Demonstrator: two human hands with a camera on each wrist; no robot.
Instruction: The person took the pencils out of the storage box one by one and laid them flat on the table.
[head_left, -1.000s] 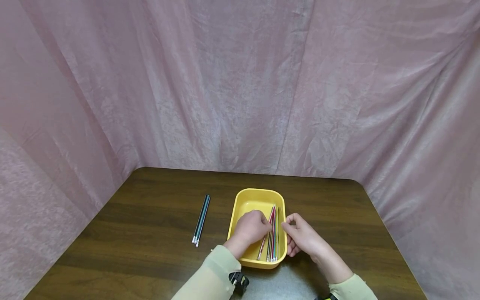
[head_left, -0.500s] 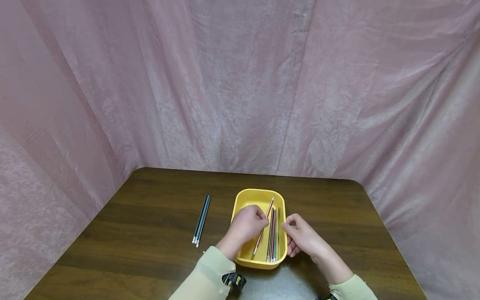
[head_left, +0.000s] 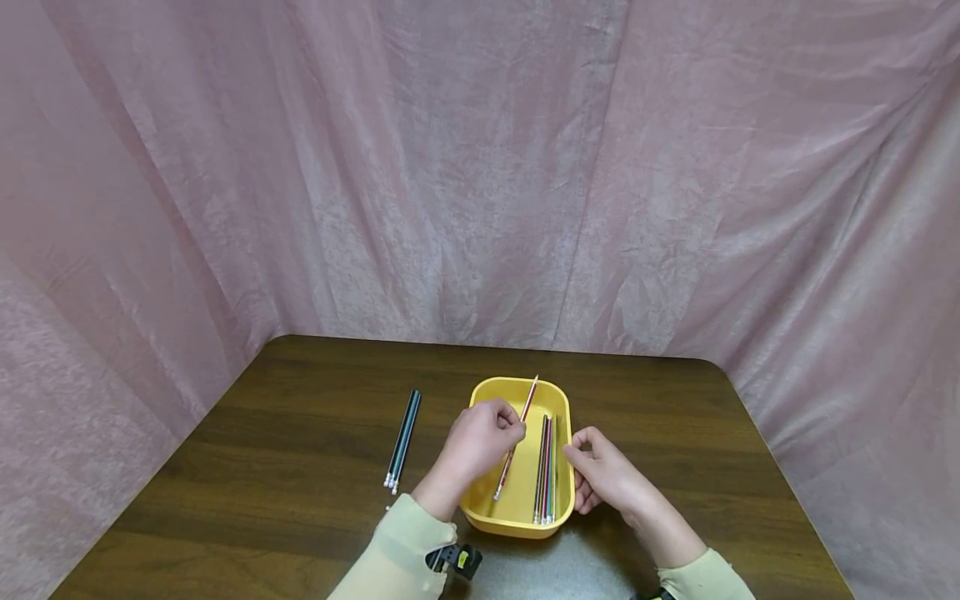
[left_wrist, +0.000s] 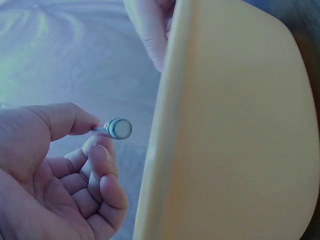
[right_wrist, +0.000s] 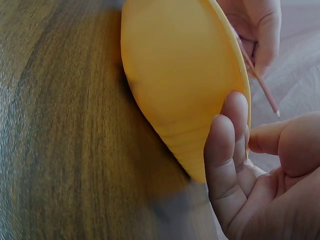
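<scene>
Between thumb and fingers, my left hand pinches a red patterned pencil above the yellow tray. The pencil slants, its tip toward the tray's far rim and its eraser end toward me. In the left wrist view that eraser end points at the camera, above the rim. My right hand grips the tray's right wall, thumb at the rim and fingers against the outside, as the right wrist view shows. Several pencils lie side by side along the right inside of the tray.
Left of the tray, a small group of dark green pencils lies on the brown wooden table, white erasers toward me. A pink curtain hangs behind the table's far edge.
My left hand has lifted the red patterned pencil from beside the other pencils and moved it left and up. My right hand has stayed at the tray's wall.
</scene>
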